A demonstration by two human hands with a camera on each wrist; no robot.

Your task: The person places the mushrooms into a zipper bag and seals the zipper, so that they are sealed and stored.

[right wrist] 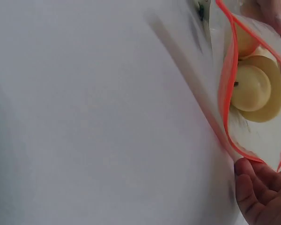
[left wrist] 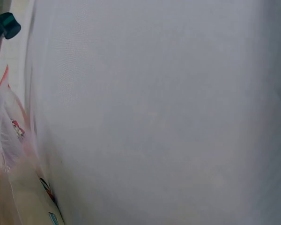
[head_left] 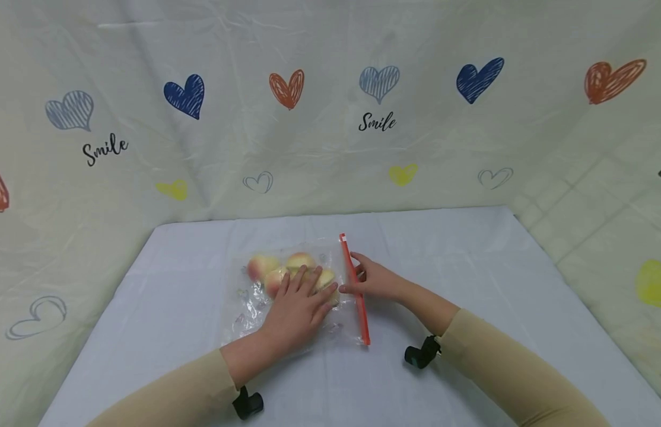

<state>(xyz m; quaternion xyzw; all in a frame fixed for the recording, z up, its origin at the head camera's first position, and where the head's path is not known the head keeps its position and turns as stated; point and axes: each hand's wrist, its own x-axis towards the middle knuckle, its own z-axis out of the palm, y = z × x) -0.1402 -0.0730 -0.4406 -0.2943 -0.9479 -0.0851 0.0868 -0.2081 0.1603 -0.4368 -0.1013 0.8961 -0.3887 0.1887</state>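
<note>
A clear zip bag (head_left: pixel 237 314) with a red closure strip (head_left: pixel 364 323) lies flat on the table, the strip on its right side. Inside are several yellow fruits (head_left: pixel 262 267) with a red blush. My left hand (head_left: pixel 295 311) rests on top of the bag over the fruits, fingers spread. At the strip, my right hand (head_left: pixel 378 279) pinches the bag's edge between thumb and fingers. The right wrist view shows the bag's mouth gaping, with a pale yellow fruit (right wrist: pixel 253 91) just inside and my right fingers (right wrist: pixel 246 187) at one end of the red rim.
A white cloth covers the table (head_left: pixel 469 267). Behind it hangs a pale sheet (head_left: pixel 330 142) printed with hearts and the word "Smile". Small black devices are on both wrists, the right one (head_left: pixel 421 353) and the left one (head_left: pixel 248 404).
</note>
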